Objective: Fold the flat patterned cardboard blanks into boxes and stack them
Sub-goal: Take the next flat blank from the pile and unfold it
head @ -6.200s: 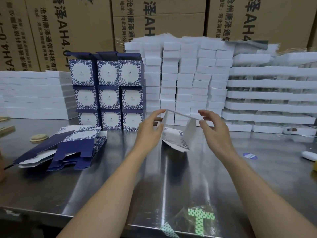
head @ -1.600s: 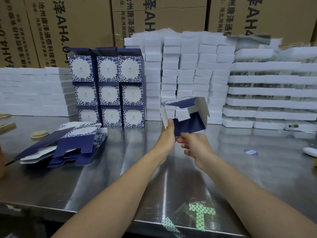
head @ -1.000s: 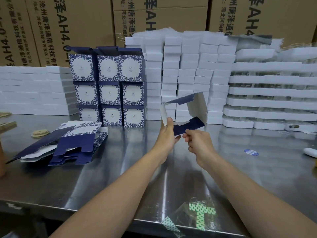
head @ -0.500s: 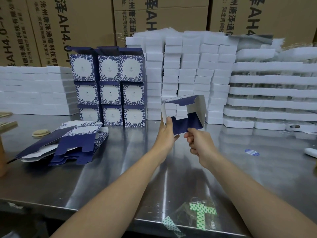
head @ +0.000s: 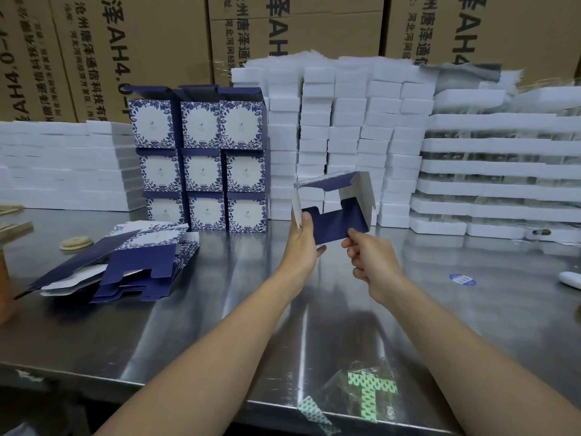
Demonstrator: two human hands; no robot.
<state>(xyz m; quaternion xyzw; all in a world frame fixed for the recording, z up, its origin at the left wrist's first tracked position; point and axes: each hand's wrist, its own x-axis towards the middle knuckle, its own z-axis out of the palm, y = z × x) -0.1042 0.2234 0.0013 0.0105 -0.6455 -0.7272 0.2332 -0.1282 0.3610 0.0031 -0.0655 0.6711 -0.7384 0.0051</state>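
Observation:
A half-formed navy and white box (head: pixel 338 212) hangs above the steel table (head: pixel 220 309), its open end toward me. My left hand (head: pixel 300 243) grips its left wall, thumb on the inside. My right hand (head: pixel 369 259) pinches the lower right corner of its navy bottom flap. A pile of flat patterned blanks (head: pixel 125 262) lies at the left of the table. Behind it stands a stack of folded blue-and-white boxes (head: pixel 201 158), three wide and three high.
Tall stacks of white foam blocks (head: pixel 345 136) and white trays (head: pixel 503 171) line the back, with brown cartons (head: pixel 132 45) behind. A round tan disc (head: pixel 76 242) lies at the left, a blue sticker (head: pixel 462 279) at the right, and green patterned tape (head: pixel 371 391) near the front edge.
The blank has been opened from flat into a square tube and lifted. In the last second my right hand folds the navy bottom flap up and inward while my left hand keeps its hold.

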